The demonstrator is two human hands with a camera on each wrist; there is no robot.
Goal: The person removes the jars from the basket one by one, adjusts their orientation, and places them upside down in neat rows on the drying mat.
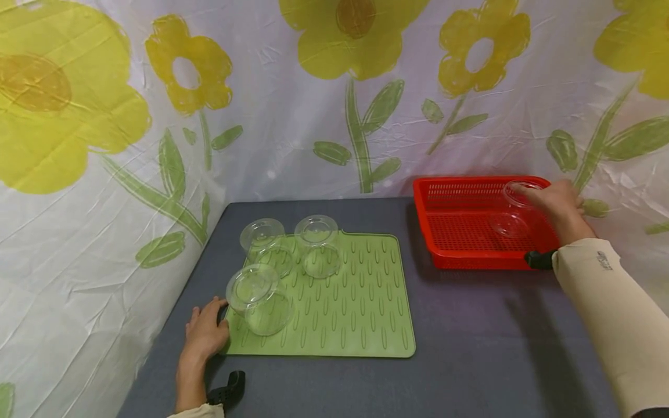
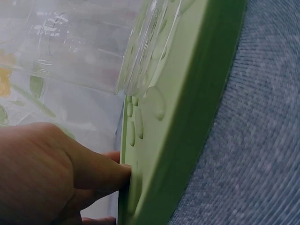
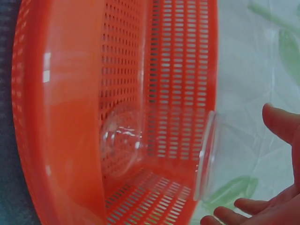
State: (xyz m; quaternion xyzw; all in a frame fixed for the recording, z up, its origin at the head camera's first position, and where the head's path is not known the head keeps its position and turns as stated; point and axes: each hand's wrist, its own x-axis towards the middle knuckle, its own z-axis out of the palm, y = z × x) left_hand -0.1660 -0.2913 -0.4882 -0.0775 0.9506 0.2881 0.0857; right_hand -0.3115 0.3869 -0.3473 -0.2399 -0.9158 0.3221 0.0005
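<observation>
My left hand [image 1: 205, 332] rests at the left edge of a green ribbed drying mat [image 1: 360, 325]. In the left wrist view its thumb touches the mat's edge, with the other fingers partly hidden behind. Three clear plastic tubs stand on the mat: a front one [image 1: 269, 313], a back left one [image 1: 263, 235] and a back right one [image 1: 320, 255]. My right hand [image 1: 561, 204] reaches over a red basket [image 1: 483, 258]. Close to it, a clear tub [image 3: 205, 159] stands in the basket, rim up. The right wrist view shows spread fingers apart from that rim.
A grey tabletop [image 1: 449, 348] lies under the mat and the basket. White flowered cloth [image 1: 272, 162] hangs along the back and sides. The basket has slotted walls and sits at the back right.
</observation>
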